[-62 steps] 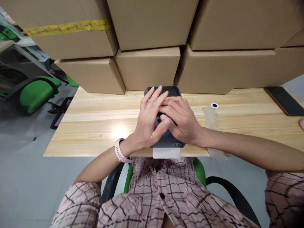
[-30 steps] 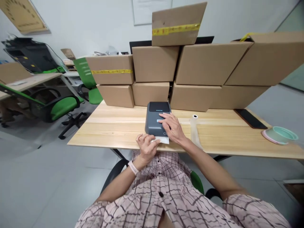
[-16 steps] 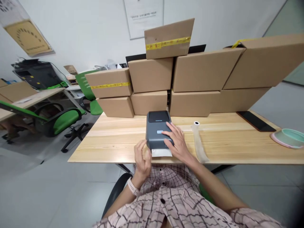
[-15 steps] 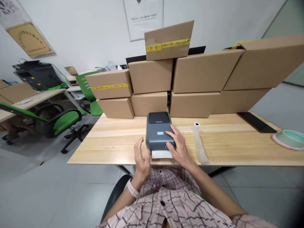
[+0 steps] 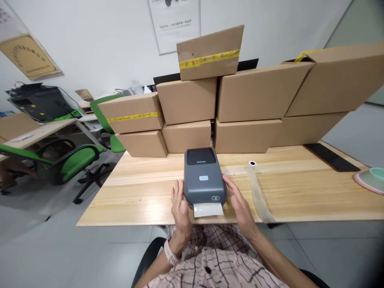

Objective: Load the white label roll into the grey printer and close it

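Note:
A dark grey label printer (image 5: 204,188) sits on the wooden table in front of me, with a white label strip (image 5: 208,210) sticking out of its front slot. On its top are a pale blue button and a dark window. My left hand (image 5: 180,214) lies along the printer's left side, fingers stretched forward against it. On the opposite side, the fingertips of my right hand (image 5: 243,210) are extended at the casing near its front right corner. To the right of that hand lies a small label roll (image 5: 252,163) with a long strip of backing paper (image 5: 260,196) trailing towards the table's front edge.
Cardboard boxes (image 5: 186,100) are stacked along the back of the wooden table (image 5: 135,200). A black phone-like slab (image 5: 331,157) and a mint-and-pink bowl-shaped object (image 5: 372,180) lie at the right. Green chairs (image 5: 79,162) and another desk stand to the left.
My right hand has moved off the printer's top to its right side. My left hand has come against the left side, its fingers straighter. The view has shifted slightly.

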Tool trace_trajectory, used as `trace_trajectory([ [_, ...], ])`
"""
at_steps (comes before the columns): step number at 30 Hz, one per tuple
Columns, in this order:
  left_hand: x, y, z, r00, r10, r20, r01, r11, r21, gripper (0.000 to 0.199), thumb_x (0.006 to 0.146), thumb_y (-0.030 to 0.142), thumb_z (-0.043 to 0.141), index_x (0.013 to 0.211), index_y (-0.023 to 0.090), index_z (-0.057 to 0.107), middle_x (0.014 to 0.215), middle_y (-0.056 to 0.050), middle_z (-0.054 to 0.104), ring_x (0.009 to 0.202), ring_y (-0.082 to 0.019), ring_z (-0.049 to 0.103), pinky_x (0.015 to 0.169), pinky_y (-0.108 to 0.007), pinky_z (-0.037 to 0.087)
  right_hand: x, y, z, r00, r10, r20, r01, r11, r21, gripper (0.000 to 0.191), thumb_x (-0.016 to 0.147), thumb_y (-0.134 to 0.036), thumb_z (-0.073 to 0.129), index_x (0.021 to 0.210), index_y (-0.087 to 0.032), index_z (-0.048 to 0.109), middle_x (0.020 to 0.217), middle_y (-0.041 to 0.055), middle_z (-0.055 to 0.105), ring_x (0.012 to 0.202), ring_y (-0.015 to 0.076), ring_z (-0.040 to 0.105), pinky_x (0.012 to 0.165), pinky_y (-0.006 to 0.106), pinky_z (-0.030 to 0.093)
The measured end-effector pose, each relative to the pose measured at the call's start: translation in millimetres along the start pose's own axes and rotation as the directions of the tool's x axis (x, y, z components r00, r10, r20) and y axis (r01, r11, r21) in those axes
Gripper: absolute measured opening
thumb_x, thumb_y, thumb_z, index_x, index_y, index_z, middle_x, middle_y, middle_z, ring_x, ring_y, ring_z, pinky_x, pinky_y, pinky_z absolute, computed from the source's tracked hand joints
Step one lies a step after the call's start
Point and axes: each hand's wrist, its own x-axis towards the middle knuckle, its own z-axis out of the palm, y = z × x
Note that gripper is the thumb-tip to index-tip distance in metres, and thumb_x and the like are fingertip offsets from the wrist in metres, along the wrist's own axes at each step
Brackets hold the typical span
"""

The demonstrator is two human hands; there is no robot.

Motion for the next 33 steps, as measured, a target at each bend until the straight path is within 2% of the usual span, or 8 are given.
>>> trace_trajectory([
  [5, 50, 16, 1.5, 0.976, 0.209, -0.062, -0.216, 0.966, -0.145, 0.054, 0.106, 0.044, 0.040, 0.156, 0.024, 0.046, 0.153, -0.012, 0.059, 0.144, -0.027, 0.055, 0.129, -0.050, 0.030, 43, -30, -15, 0.993, -0.092, 0.073, 0.105, 0.974, -0.201, 0.064, 0.106, -0.058, 0.034, 0.164, -0.034, 0.028, 0.172, 0.0050, 0.031, 0.158, 0.0307, 0.029, 0.130, 0.060, 0.023],
  [9, 118, 19, 7.4, 0.989, 0.133, -0.070, -0.145, 0.965, -0.220, 0.059, 0.100, 0.041, 0.058, 0.154, 0.021, 0.044, 0.139, -0.016, 0.068, 0.138, -0.027, 0.060, 0.120, -0.047, 0.042, 118, -54, -17, 0.973, -0.205, 0.107, 0.231, 0.886, -0.403, 0.081, 0.100, -0.066, 0.042, 0.166, -0.027, 0.018, 0.172, 0.0121, 0.028, 0.159, 0.0347, 0.025, 0.128, 0.064, 0.023],
  [12, 155, 4, 12.0, 0.987, -0.030, 0.158, 0.077, 0.950, -0.303, 0.063, 0.092, 0.040, 0.066, 0.149, 0.020, 0.048, 0.148, -0.018, 0.062, 0.143, -0.031, 0.055, 0.117, -0.048, 0.044, 178, -59, -12, 0.966, -0.250, 0.073, 0.255, 0.853, -0.454, 0.084, 0.099, -0.066, 0.045, 0.164, -0.023, 0.017, 0.169, 0.0155, 0.033, 0.156, 0.0349, 0.033, 0.127, 0.062, 0.027],
  [16, 158, -22, 14.2, 0.816, -0.234, 0.528, 0.408, 0.881, -0.240, 0.094, 0.077, 0.031, 0.078, 0.160, 0.025, 0.035, 0.170, -0.014, 0.035, 0.159, -0.032, 0.030, 0.126, -0.048, 0.031, 243, -51, -10, 0.968, -0.239, 0.082, 0.249, 0.850, -0.465, 0.083, 0.098, -0.067, 0.047, 0.162, -0.024, 0.018, 0.165, 0.0149, 0.041, 0.149, 0.0340, 0.045, 0.121, 0.060, 0.038],
  [19, 143, -32, 15.2, 0.707, -0.286, 0.647, 0.551, 0.796, -0.250, 0.116, 0.070, 0.027, 0.081, 0.167, 0.027, 0.017, 0.173, -0.011, 0.027, 0.155, -0.033, 0.036, 0.125, -0.045, 0.035, 263, -49, -11, 0.969, -0.228, 0.094, 0.242, 0.801, -0.548, 0.082, 0.097, -0.061, 0.049, 0.162, -0.020, 0.018, 0.162, 0.0173, 0.044, 0.147, 0.0365, 0.047, 0.119, 0.062, 0.040],
  [24, 134, -32, 16.9, 0.714, -0.246, 0.656, 0.540, 0.789, -0.292, 0.111, 0.071, 0.024, 0.076, 0.167, 0.024, 0.019, 0.172, -0.011, 0.030, 0.139, -0.031, 0.054, 0.113, -0.041, 0.047, 224, -53, -3, 0.795, -0.559, 0.236, 0.565, 0.540, -0.624, 0.070, 0.099, -0.045, 0.053, 0.161, -0.022, 0.031, 0.164, 0.0157, 0.042, 0.154, 0.0362, 0.036, 0.124, 0.061, 0.031],
  [28, 135, -31, 15.5, 0.749, -0.244, 0.616, 0.437, 0.881, -0.181, 0.100, 0.071, 0.018, 0.067, 0.164, 0.024, 0.029, 0.157, -0.012, 0.050, 0.121, -0.028, 0.062, 0.099, -0.037, 0.052, 184, -40, 8, 0.749, -0.193, 0.634, 0.590, 0.631, -0.505, 0.076, 0.097, -0.042, 0.059, 0.164, -0.022, 0.029, 0.146, 0.0156, 0.062, 0.132, 0.0345, 0.061, 0.108, 0.053, 0.049],
  [33, 134, -29, 10.5, 0.803, -0.317, 0.504, 0.296, 0.947, 0.124, 0.088, 0.073, 0.018, 0.063, 0.158, 0.020, 0.042, 0.105, -0.006, 0.071, 0.084, -0.020, 0.062, 0.080, -0.032, 0.049, 194, -24, 22, 0.528, 0.331, 0.782, 0.518, 0.604, -0.605, 0.101, 0.088, -0.049, 0.068, 0.168, -0.018, 0.015, 0.156, 0.0227, 0.052, 0.132, 0.0433, 0.060, 0.106, 0.057, 0.047],
])
